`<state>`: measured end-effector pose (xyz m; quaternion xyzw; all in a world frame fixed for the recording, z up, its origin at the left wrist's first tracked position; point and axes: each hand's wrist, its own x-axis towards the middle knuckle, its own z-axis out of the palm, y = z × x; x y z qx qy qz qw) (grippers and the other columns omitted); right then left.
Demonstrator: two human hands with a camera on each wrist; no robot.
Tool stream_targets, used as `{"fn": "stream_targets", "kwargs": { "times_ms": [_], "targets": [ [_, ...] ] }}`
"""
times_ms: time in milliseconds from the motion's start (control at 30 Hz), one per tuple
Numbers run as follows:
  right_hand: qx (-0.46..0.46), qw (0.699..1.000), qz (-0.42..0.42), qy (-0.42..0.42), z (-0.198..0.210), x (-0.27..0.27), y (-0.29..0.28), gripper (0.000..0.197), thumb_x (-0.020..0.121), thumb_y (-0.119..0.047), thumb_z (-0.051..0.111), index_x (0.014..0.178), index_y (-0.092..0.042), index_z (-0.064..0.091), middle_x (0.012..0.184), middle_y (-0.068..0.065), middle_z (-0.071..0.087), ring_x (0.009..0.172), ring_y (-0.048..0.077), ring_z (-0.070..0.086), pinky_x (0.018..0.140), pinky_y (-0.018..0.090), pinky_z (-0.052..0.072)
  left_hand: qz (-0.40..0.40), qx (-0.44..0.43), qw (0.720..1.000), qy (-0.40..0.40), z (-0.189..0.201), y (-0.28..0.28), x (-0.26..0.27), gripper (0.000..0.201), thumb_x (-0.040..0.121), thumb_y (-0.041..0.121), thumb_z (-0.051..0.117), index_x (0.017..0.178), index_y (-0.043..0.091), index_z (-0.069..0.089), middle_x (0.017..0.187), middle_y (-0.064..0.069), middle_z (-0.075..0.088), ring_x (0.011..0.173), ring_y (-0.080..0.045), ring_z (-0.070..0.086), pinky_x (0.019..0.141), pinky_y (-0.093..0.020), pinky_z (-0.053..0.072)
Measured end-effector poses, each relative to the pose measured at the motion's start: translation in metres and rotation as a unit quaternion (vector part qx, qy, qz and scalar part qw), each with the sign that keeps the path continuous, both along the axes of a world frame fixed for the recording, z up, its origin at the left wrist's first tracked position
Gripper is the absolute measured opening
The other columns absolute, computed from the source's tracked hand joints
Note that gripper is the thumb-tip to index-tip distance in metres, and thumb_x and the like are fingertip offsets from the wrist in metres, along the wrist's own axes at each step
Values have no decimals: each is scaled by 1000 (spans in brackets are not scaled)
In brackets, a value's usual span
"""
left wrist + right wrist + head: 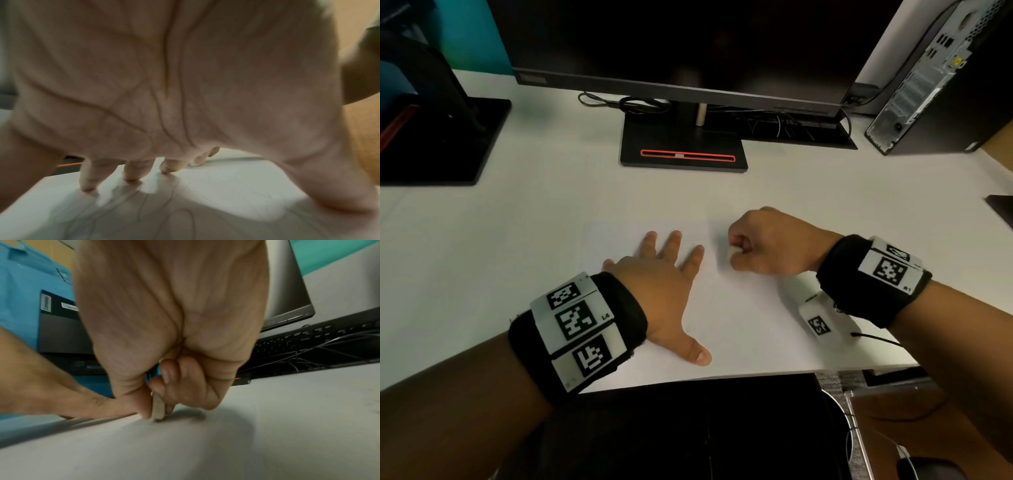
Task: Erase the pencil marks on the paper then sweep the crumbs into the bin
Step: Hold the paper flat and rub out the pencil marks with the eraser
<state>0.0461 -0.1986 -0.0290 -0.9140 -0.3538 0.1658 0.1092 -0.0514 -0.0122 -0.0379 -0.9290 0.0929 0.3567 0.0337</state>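
A white sheet of paper lies on the white desk near its front edge; faint pencil lines show on it in the left wrist view. My left hand lies flat on the paper with fingers spread, pressing it down. My right hand pinches a small white eraser between thumb and fingers. The eraser's lower end touches the paper just right of my left fingertips. No bin is in view.
A black monitor stands behind the paper on its base, with cables and a keyboard under it. A computer tower stands back right, a second black stand back left. The desk's front edge is close below my hands.
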Motion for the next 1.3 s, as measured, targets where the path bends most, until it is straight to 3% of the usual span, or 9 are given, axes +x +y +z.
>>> {"fn": "stream_targets", "kwargs": {
  "times_ms": [200,333,533,600,733,833,1033,1167,1300],
  "targets": [
    [-6,998,40,40,-3,-11,2,24,83,-24,65,70,-7,54,59,6,52,51,11,38,53,30,39,-4,8,1000,-7,2,-1,-2,153,53,95,63,154,25,-29,161,-4,-37,151,-38,-24,113,-65,31],
    [20,999,-44,12,-2,18,-10,32,85,-27,62,64,-9,46,57,2,45,54,17,39,57,37,41,-22,15,999,-16,11,-5,2,147,57,92,64,159,23,-16,166,-10,-21,153,-42,-9,114,-59,35],
    [-1,999,-19,38,-7,6,-3,30,86,-30,59,65,-10,51,65,8,63,54,15,48,58,39,48,-6,-40,996,-77,16,1,19,85,79,71,68,144,30,32,147,-4,27,132,-34,27,91,-46,50],
    [-21,999,-13,37,-5,11,-3,34,88,-31,59,65,-7,51,68,12,64,55,17,47,59,40,48,5,-48,995,-83,11,3,21,86,78,67,73,143,30,31,144,-4,28,131,-34,27,86,-44,51],
    [-14,998,-65,13,-3,24,-7,37,92,-31,56,69,-2,54,74,17,64,63,22,51,63,43,49,25,-29,997,-74,5,2,23,106,76,69,73,153,18,21,153,-11,21,139,-36,22,98,-46,49],
    [-41,998,-13,35,-4,11,3,36,94,-32,56,66,-9,50,65,4,55,61,19,49,60,36,44,27,-18,996,-78,4,1,25,108,74,72,72,152,15,25,148,-10,23,136,-36,25,86,-40,48],
    [-37,997,-68,15,0,28,-1,39,93,-33,54,70,-1,53,70,15,59,64,24,51,61,39,46,18,-8,996,-89,2,0,25,110,73,76,69,153,14,25,146,-10,24,133,-37,28,81,-39,46],
    [-52,998,14,40,-3,7,10,39,95,-32,55,64,-10,47,63,3,49,59,17,43,57,33,39,21,-8,996,-84,3,0,25,111,73,76,70,153,14,25,148,-10,23,135,-38,26,86,-41,49],
    [-49,997,-61,12,2,28,1,38,94,-31,54,67,-5,49,66,7,51,62,22,46,58,34,39,18,-9,996,-88,3,1,25,112,72,77,70,153,14,25,149,-10,23,135,-38,26,87,-43,50]
  ]
}}
